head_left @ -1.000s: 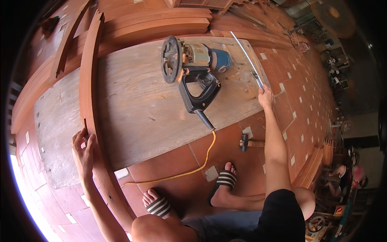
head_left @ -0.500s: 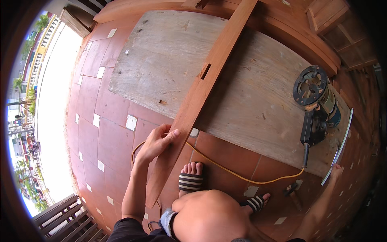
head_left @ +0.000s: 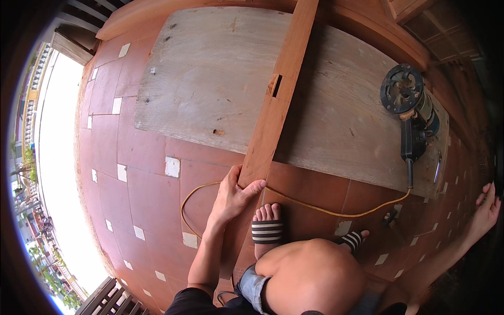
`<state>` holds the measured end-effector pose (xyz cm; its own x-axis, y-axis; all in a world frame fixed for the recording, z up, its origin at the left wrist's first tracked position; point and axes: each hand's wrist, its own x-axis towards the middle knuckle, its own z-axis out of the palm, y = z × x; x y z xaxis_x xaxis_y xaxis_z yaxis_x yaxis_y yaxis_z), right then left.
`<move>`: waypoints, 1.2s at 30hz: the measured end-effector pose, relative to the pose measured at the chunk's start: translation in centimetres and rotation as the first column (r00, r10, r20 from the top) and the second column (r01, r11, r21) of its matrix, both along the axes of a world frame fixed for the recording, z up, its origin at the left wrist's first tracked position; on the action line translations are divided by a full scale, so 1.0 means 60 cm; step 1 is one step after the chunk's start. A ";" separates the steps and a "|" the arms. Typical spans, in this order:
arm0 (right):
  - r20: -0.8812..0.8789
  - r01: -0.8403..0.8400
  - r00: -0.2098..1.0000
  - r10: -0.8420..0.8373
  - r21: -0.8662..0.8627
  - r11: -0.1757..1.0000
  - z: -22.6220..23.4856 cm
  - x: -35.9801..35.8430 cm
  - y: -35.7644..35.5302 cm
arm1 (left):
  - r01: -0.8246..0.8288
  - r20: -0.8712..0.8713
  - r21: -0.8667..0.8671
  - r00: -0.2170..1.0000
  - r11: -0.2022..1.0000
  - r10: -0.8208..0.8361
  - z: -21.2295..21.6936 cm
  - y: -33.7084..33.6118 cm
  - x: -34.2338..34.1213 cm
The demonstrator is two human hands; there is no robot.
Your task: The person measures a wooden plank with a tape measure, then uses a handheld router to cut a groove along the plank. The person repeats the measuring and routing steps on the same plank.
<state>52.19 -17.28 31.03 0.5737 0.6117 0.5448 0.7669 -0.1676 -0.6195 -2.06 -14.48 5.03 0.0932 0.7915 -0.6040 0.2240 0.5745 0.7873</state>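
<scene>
My left hand (head_left: pixel 239 195) is closed around the near part of a long reddish wooden plank (head_left: pixel 265 126), thumb on its upper face. A narrow slot is cut through the plank about midway along its visible length. The plank lies slanting across a worn plywood board (head_left: pixel 205 68), its near end coming back beside my leg. Out at the far right, beyond the board, my right hand (head_left: pixel 489 205) is raised with its fingers apart, and I see nothing in it. A thin pen-like thing (head_left: pixel 437 167) lies at the board's right end.
A router with a round black base (head_left: pixel 403 89) rests on the board's right side. Its yellow cord (head_left: pixel 336 213) loops over the tiled floor and under the plank. A hammer (head_left: pixel 389 216) lies near my striped sandal (head_left: pixel 350 240). Wooden beams (head_left: pixel 378 37) run behind the board.
My right hand has moved away to the right from the board's edge. The white measuring strip beside it is no longer in sight. The view has shifted; my left hand keeps its grip on the plank.
</scene>
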 end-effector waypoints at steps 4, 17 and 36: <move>-0.232 -0.372 0.923 0.307 -0.334 0.866 -0.086 -0.341 0.064 | 0.012 -0.035 0.053 0.999 0.999 -0.010 -0.011 -0.026 0.011; -0.541 -0.801 0.586 0.603 -0.277 0.530 -0.409 -0.541 0.217 | -0.033 0.088 -0.032 0.995 0.999 0.036 -0.017 -0.128 -0.022; -0.417 -0.796 0.604 0.679 -0.281 0.536 -0.397 -0.549 0.230 | -0.077 0.148 -0.082 0.985 0.994 0.089 -0.024 -0.127 -0.023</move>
